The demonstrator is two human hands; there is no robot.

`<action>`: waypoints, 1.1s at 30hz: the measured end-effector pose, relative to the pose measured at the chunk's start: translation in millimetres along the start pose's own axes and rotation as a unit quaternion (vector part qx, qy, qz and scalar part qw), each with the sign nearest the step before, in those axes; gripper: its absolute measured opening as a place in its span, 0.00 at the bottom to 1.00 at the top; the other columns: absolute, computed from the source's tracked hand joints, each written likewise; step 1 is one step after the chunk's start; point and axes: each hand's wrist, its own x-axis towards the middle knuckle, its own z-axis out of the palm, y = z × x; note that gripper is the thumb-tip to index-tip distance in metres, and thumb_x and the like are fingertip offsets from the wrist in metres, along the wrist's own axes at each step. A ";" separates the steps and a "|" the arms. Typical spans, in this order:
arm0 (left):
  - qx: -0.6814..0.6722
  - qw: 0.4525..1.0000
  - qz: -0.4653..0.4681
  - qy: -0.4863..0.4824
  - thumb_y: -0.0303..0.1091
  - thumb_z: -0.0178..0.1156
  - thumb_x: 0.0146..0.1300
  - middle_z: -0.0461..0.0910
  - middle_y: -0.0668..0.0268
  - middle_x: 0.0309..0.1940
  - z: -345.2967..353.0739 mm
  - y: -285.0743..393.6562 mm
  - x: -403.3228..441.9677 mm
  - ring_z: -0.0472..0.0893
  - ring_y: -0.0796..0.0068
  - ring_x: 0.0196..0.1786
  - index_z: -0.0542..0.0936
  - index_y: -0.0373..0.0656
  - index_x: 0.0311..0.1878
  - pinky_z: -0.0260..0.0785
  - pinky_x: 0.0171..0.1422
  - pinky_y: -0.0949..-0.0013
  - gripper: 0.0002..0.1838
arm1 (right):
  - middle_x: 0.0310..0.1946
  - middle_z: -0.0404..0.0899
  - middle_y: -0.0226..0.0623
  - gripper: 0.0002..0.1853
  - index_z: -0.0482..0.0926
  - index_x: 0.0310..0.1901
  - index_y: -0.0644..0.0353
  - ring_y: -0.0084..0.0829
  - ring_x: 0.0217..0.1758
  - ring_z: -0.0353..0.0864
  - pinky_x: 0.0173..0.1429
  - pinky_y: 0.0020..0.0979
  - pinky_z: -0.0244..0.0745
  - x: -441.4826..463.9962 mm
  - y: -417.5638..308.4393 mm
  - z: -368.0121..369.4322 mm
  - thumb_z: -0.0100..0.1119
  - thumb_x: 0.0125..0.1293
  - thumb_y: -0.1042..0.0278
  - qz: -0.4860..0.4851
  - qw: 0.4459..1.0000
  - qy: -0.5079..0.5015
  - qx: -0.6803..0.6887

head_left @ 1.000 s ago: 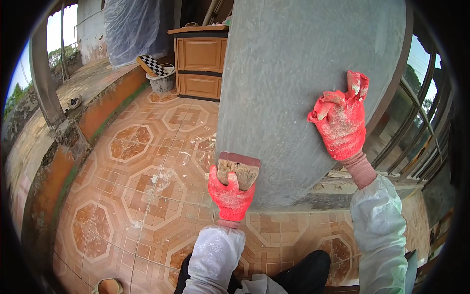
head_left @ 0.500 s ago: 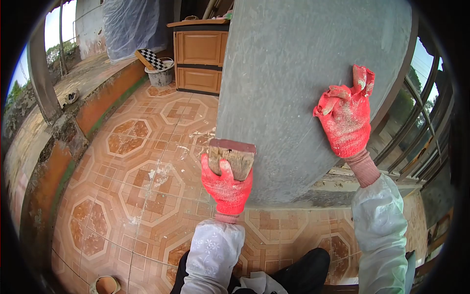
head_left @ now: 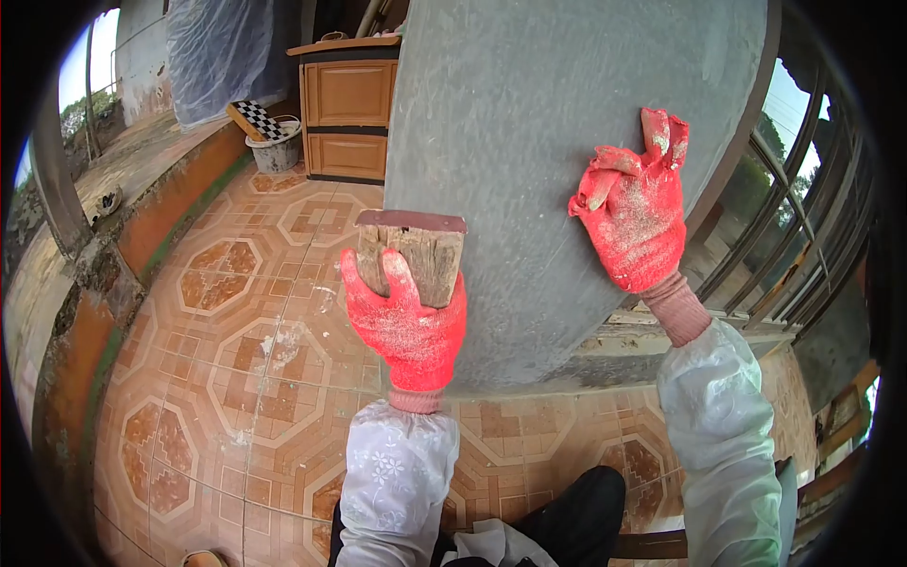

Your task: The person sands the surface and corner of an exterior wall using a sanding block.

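My left hand [head_left: 406, 326], in a red glove with pale dust, grips a worn wooden block [head_left: 412, 260] with a dark reddish strip along its top edge. The block is at the left edge of the grey wall [head_left: 529, 217]. Higher up on the right, my right hand [head_left: 638, 208], also in a dusty red glove, is against the wall. Its fingers look bent, with glove fabric bunched at the tips, and whether it holds anything is hidden.
A wooden cabinet [head_left: 348, 99] stands behind the wall's left edge, beside a bucket [head_left: 277, 151] with a checkered board [head_left: 257, 121]. Barred windows [head_left: 784, 203] are at the right. A low orange ledge [head_left: 179, 213] borders the tiled floor [head_left: 283, 378] on the left.
My left hand has risen with the block and shifted left along the wall's edge. The view has turned slightly, so the wall and my right hand appear further left.
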 end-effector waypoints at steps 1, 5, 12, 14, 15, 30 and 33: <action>0.000 1.000 0.000 -0.002 0.42 0.80 0.47 0.63 0.36 0.69 -0.5 -6.0 -25.0 0.72 0.30 0.64 0.62 0.44 0.73 0.70 0.62 0.38 0.51 | 0.41 0.78 0.33 0.18 0.74 0.48 0.63 0.31 0.42 0.80 0.49 0.34 0.80 0.2 -3.5 -3.0 0.66 0.56 0.82 0.019 0.999 -0.005 0.036; -0.066 0.996 0.003 -0.061 0.42 0.79 0.47 0.65 0.36 0.67 -12.4 -13.0 -49.3 0.74 0.31 0.63 0.62 0.45 0.73 0.71 0.61 0.39 0.51 | 0.51 0.77 0.32 0.16 0.75 0.52 0.60 0.35 0.64 0.71 0.68 0.36 0.66 -5.4 -25.3 -15.8 0.64 0.63 0.73 -0.088 0.976 0.017 -0.199; 0.026 0.999 0.019 0.015 0.44 0.80 0.47 0.66 0.37 0.67 -3.6 27.9 84.7 0.75 0.34 0.62 0.68 0.44 0.69 0.72 0.60 0.39 0.46 | 0.60 0.73 0.32 0.20 0.72 0.66 0.53 0.42 0.71 0.67 0.67 0.35 0.69 -51.6 -54.7 -27.9 0.56 0.76 0.63 0.303 0.884 0.255 0.250; 0.009 0.998 0.041 0.035 0.44 0.80 0.47 0.65 0.37 0.68 -0.3 18.3 57.0 0.75 0.33 0.62 0.66 0.45 0.71 0.71 0.61 0.38 0.48 | 0.61 0.73 0.31 0.16 0.71 0.63 0.51 0.39 0.67 0.71 0.62 0.35 0.72 -34.3 -68.6 -33.3 0.54 0.77 0.63 0.230 0.785 0.277 0.504; -0.017 0.999 0.039 0.011 0.44 0.80 0.47 0.65 0.36 0.68 0.7 9.7 26.8 0.74 0.32 0.62 0.65 0.45 0.71 0.71 0.61 0.38 0.49 | 0.61 0.73 0.29 0.14 0.70 0.62 0.51 0.38 0.65 0.73 0.60 0.35 0.74 -28.6 -72.1 -38.4 0.53 0.78 0.64 0.199 0.738 0.267 0.587; -0.032 0.999 0.043 0.001 0.39 0.80 0.46 0.64 0.36 0.68 -2.1 2.1 15.5 0.74 0.30 0.61 0.59 0.51 0.74 0.71 0.58 0.37 0.53 | 0.60 0.76 0.38 0.31 0.68 0.71 0.56 0.34 0.61 0.77 0.62 0.36 0.73 -5.3 -10.6 -3.0 0.66 0.67 0.71 0.020 0.965 0.104 -0.240; -0.084 0.996 -0.011 -0.042 0.37 0.80 0.45 0.64 0.35 0.67 -2.9 -32.6 -58.9 0.75 0.31 0.61 0.58 0.52 0.74 0.71 0.58 0.37 0.54 | 0.43 0.84 0.36 0.38 0.68 0.69 0.62 0.35 0.50 0.80 0.56 0.36 0.74 -19.0 23.9 17.0 0.73 0.56 0.73 0.088 0.991 -0.046 0.092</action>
